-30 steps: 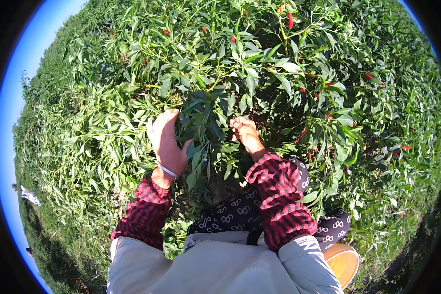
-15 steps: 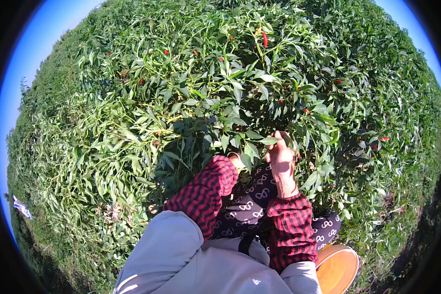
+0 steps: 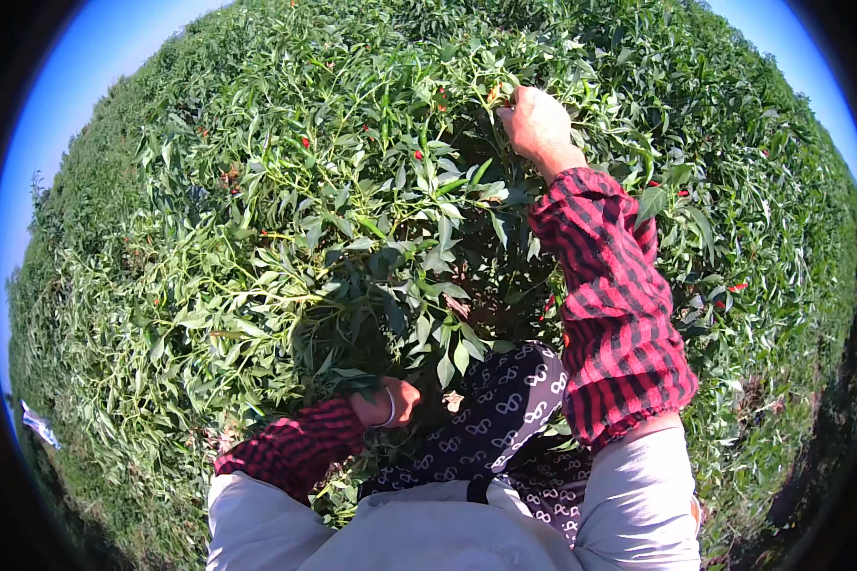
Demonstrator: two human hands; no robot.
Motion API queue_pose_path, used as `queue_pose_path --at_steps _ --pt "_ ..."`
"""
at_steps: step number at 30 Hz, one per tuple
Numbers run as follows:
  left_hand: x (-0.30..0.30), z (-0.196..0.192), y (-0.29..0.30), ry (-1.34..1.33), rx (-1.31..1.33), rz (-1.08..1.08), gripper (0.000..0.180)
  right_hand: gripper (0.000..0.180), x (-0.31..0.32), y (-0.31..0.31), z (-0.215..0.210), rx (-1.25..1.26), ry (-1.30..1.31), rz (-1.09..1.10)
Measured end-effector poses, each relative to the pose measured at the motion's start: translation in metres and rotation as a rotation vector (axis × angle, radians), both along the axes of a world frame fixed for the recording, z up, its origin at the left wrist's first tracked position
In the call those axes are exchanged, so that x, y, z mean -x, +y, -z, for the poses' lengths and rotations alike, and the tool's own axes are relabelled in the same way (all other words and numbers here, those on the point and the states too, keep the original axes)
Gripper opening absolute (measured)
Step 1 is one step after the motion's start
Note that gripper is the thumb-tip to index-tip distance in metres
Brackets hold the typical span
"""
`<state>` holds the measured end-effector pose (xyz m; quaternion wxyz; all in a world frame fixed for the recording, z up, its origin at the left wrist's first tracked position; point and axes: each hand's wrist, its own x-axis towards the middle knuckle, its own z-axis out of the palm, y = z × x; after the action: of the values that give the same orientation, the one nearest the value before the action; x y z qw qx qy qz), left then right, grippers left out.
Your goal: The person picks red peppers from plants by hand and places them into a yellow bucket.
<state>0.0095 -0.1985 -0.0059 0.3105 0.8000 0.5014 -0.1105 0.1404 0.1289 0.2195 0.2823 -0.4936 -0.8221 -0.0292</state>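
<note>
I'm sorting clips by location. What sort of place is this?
Probably an outdoor chili pepper field: dense leafy plants spread widely, small red peppers show among them, and blue sky lies beyond.

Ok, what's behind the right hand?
Green leaves show around the right hand, with an orange-yellow pepper just to its left; whatever lies directly behind the hand is covered.

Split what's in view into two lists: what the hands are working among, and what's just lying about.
In the work:
- right hand, up in the foliage
- orange pepper, close to that hand
- pepper plant
- left hand, low by the leaves; any hold unclear

Lying about:
- pale scrap, beside the patterned trousers
- white-and-blue object, far left, too small to identify
</note>
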Motion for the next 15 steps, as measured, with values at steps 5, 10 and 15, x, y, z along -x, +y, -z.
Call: queue_pose_path --at_steps 5,10,15 --pt "-0.027 -0.180 0.108 -0.956 -0.504 -0.644 0.016 0.025 -0.026 -0.009 0.023 0.022 -0.023 -0.066" --pt "-0.014 -0.174 0.255 -0.928 -0.866 -0.944 0.023 0.028 -0.020 -0.044 0.023 0.041 0.014 -0.154" --pt "-0.013 -0.156 0.282 -1.608 -0.466 -0.928 0.015 0.023 -0.029 -0.049 0.025 0.670 0.898 -0.493"
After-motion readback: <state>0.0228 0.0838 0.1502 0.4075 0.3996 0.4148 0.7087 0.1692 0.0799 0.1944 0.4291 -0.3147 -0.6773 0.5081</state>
